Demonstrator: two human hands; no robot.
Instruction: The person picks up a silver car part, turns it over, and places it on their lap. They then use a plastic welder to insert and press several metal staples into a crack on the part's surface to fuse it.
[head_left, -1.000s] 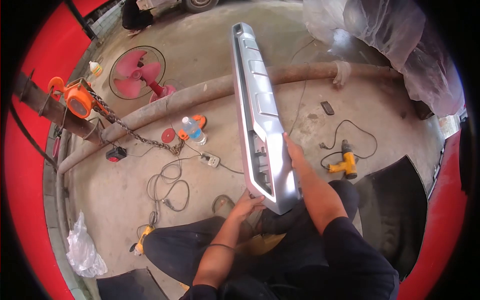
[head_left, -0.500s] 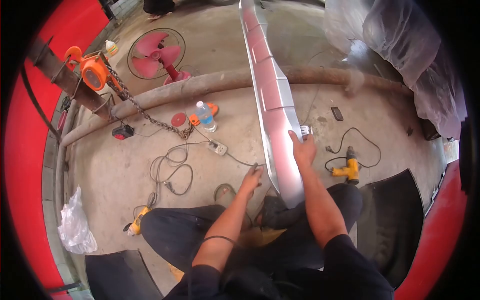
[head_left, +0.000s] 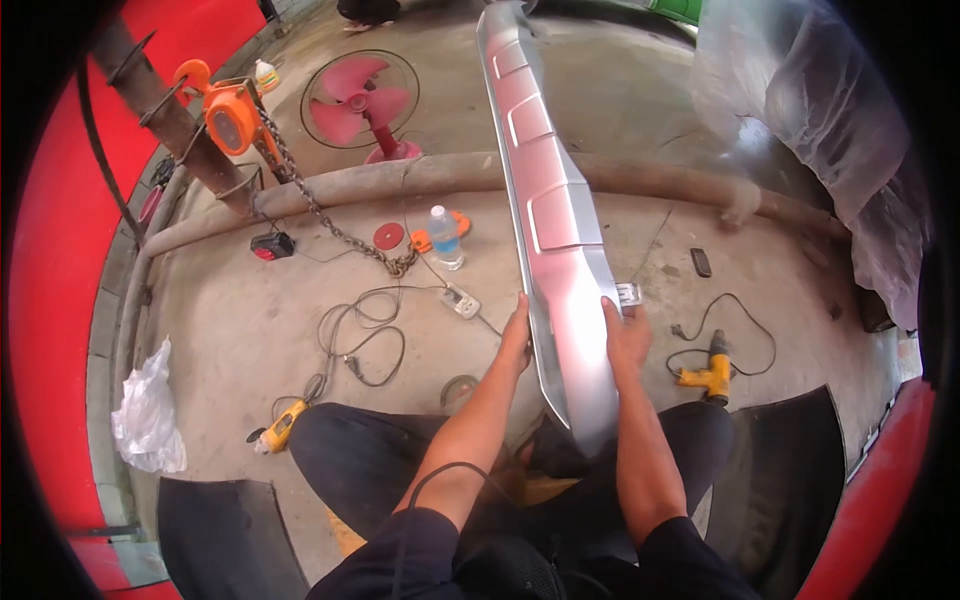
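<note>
A long silver car bumper trim panel (head_left: 560,220) stretches away from my lap, its near end between my legs. Recessed sections run along its face, which carries a reddish sheen. My left hand (head_left: 517,332) is at the panel's left edge, fingers curled against the rim and partly hidden. On the opposite edge my right hand (head_left: 628,338) grips it, thumb over the face and fingers underneath. A small white labelled item (head_left: 628,294) shows just beyond the right hand's fingers.
To the right lie a yellow heat gun (head_left: 712,375) and a phone (head_left: 701,263). A yellow power tool (head_left: 283,425), cables, a water bottle (head_left: 446,240) and an orange chain hoist (head_left: 232,120) are on the left. A pink fan (head_left: 362,102) stands behind a floor pipe (head_left: 430,178).
My left hand has gone from hovering beside the panel to holding its left edge. The right hand keeps its grip. The view has shifted slightly, so the surroundings sit lower and further right.
</note>
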